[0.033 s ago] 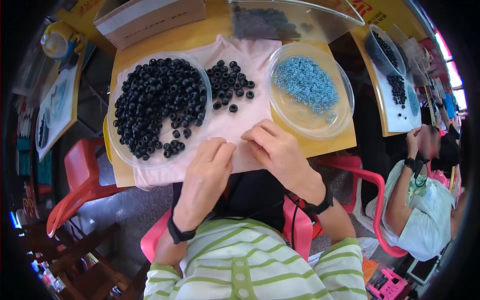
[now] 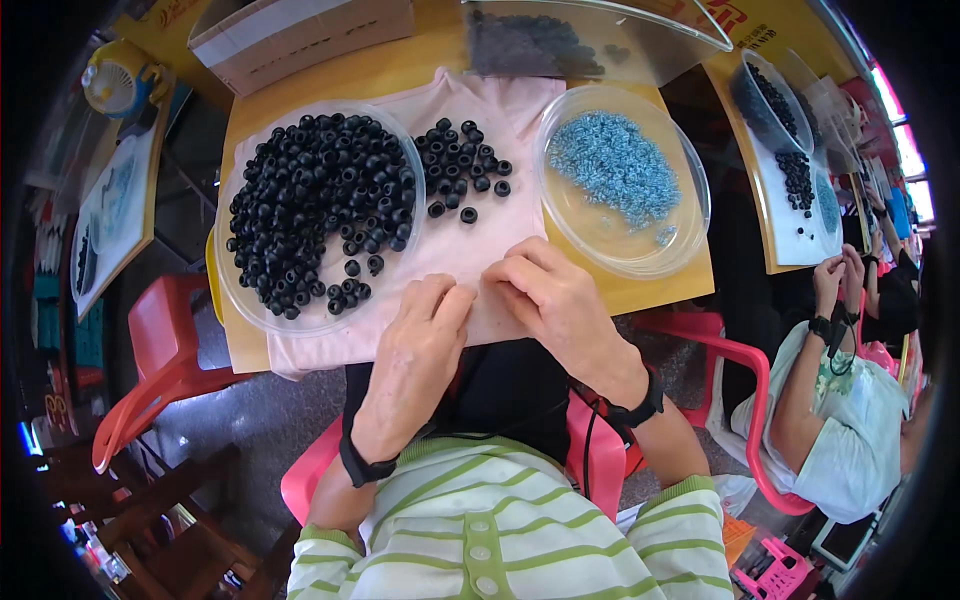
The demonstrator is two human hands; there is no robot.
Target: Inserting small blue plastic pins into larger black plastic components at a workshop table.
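Observation:
My left hand point(image 2: 420, 345) and my right hand point(image 2: 562, 305) are close together over the near edge of a pale pink cloth point(image 2: 480, 240). Both have their fingers pinched; whatever lies between the fingertips is too small or hidden to make out. Left of them, a round clear tray point(image 2: 330, 262) holds a heap of black beads point(image 2: 310, 190). More black beads point(image 2: 460, 165) lie loose on the cloth beside that tray. To the right, a second round clear tray point(image 2: 590, 245) contains tiny blue beads point(image 2: 615, 165).
At the back of the yellow table point(image 2: 690, 280) stand a cardboard box point(image 2: 300, 40) and a clear bin point(image 2: 640, 60) with dark contents. A red chair point(image 2: 165, 340) is at the left. On the right, another person point(image 2: 840, 400) sits near a table with beads.
My two hands stay almost in place, with only a very slight shift of the left. The other person's hands at the right look a little different in position.

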